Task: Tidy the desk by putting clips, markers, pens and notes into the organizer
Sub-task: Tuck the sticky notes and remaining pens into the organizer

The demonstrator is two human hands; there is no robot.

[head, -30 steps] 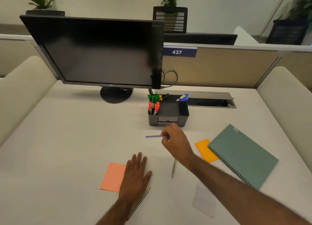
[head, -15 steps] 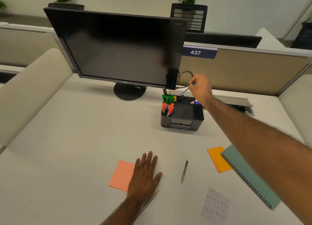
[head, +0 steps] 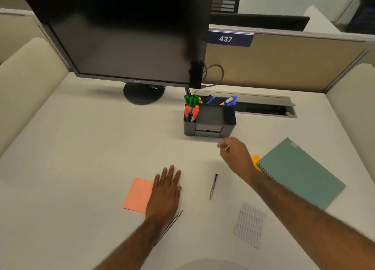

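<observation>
A black desk organizer (head: 210, 124) stands mid-desk with green and red markers (head: 191, 107) at its left and blue pens (head: 228, 101) at its back right. My right hand (head: 236, 155) hovers just in front of it, fingers loosely curled, holding nothing that I can see. My left hand (head: 165, 194) lies flat on the desk, partly over a salmon sticky note pad (head: 138, 194). A dark pen (head: 213, 186) lies between my hands. A pencil (head: 172, 223) pokes out from under my left wrist. An orange sticky note (head: 255, 160) is mostly hidden behind my right wrist.
A green spiral notebook (head: 300, 174) lies at the right. A small printed paper slip (head: 249, 225) lies near the front. A black monitor (head: 121, 36) stands at the back left, with a cable slot (head: 263, 107) behind the organizer. Padded dividers flank the desk.
My right hand carried a blue pen up to the organizer's back, left it there, and has drawn back toward me with nothing in it. The left hand stayed flat.
</observation>
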